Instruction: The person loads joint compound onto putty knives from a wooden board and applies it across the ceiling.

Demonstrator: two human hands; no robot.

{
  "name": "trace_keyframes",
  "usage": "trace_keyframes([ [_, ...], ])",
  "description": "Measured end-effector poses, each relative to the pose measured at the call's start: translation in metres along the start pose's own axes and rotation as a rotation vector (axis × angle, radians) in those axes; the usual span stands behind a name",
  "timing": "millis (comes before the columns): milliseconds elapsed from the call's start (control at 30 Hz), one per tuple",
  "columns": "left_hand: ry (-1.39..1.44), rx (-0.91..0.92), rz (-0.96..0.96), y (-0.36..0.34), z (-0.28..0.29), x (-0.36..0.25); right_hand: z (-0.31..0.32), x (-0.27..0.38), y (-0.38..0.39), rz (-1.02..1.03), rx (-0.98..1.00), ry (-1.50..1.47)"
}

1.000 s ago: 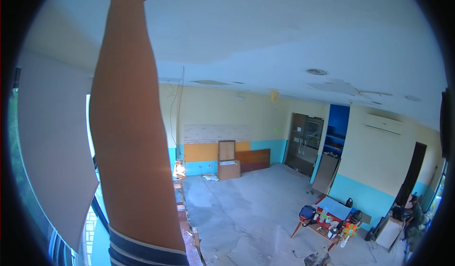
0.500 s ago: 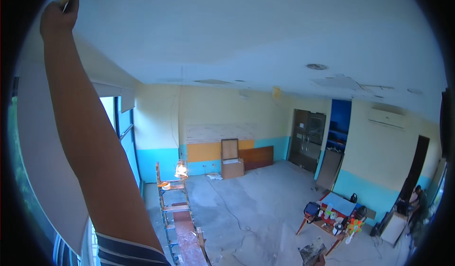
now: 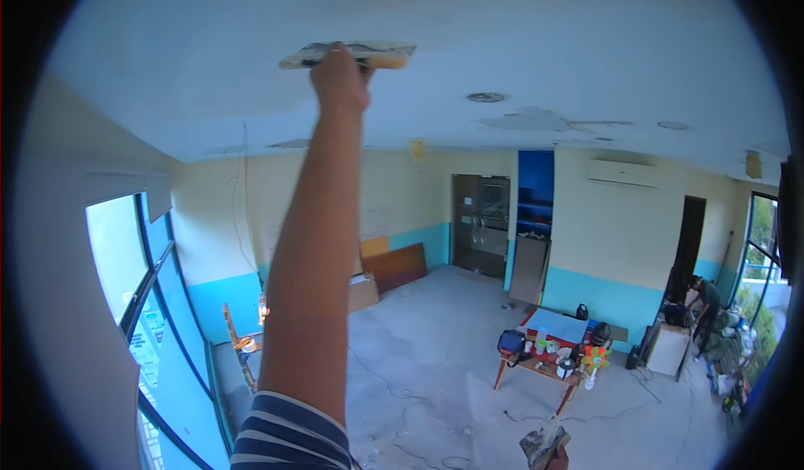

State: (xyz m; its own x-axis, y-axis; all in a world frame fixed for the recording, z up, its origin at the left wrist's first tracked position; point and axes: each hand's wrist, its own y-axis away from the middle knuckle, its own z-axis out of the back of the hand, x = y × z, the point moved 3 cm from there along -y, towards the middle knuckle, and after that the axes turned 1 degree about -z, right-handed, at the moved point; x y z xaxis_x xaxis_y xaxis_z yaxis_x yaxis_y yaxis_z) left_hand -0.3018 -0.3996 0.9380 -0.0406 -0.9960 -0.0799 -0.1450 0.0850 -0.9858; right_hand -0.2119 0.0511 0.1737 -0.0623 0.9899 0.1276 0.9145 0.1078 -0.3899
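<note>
Ceiling (image 3: 519,43), white and flat, fills the top of the frame; a wide flat wooden-backed trowel (image 3: 347,54) lies pressed against it at upper centre. The left hand (image 3: 339,80) is clenched around its handle, striped sleeve at the bottom edge. Nothing stands between them. Lower right, a cluttered red wooden surface (image 3: 544,361) stands on the grey floor (image 3: 435,369), and a person (image 3: 705,298) bends by the dark doorway (image 3: 687,244).
</note>
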Motion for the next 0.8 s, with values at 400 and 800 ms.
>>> trace_keyframes([
  [400, 1.696, -0.145, 0.779, -0.013, -0.158, -0.136, -0.027, 0.022, 0.111, 0.47, -0.73, 0.221],
  [800, 2.343, -0.025, 1.0, -0.055, 0.001, -0.11, -0.016, 0.044, 0.098, 0.332, -0.47, 0.151],
])
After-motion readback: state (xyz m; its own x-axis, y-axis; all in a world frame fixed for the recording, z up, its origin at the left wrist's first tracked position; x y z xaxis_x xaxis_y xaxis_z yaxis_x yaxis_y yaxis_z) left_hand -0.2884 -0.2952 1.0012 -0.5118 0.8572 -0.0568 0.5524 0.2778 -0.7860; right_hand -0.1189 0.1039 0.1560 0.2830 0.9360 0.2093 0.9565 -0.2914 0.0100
